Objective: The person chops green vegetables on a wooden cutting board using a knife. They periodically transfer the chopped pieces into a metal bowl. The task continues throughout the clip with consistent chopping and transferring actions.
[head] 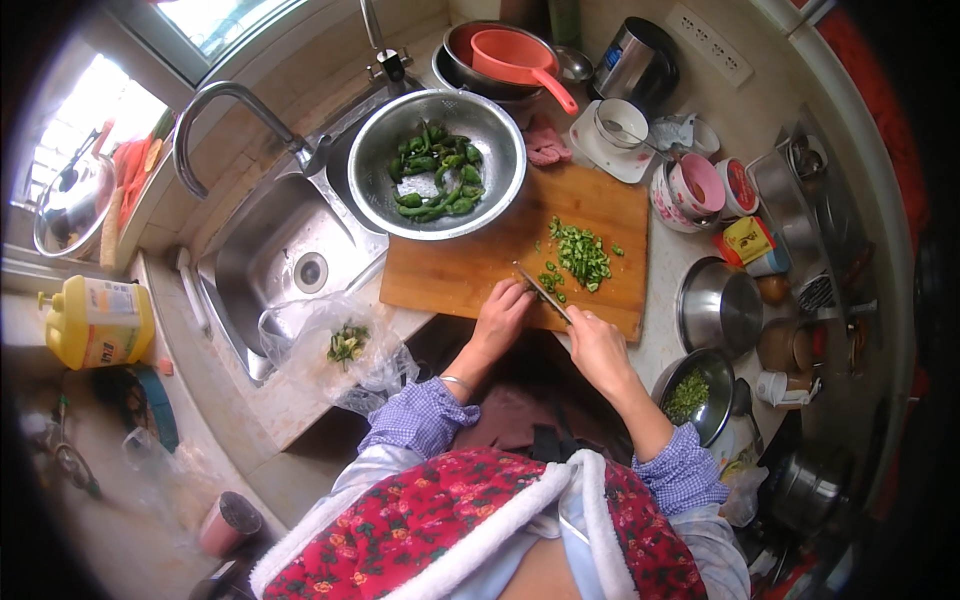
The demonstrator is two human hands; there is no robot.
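Note:
My right hand is closed round the handle of a kitchen knife, its blade angled up and left over the front edge of a wooden cutting board. Beside the blade, my left hand has its fingers bent down on a green pepper, mostly hidden. Chopped green pepper lies in a heap on the board's right part, with a few pieces near the knife. A steel colander with whole green peppers overlaps the board's back left corner.
A steel sink with a curved faucet is on the left. A plastic bag with green trimmings lies at the counter's front edge. To the right stand a steel bowl, a bowl of chopped greens and pink bowls. A red strainer sits behind.

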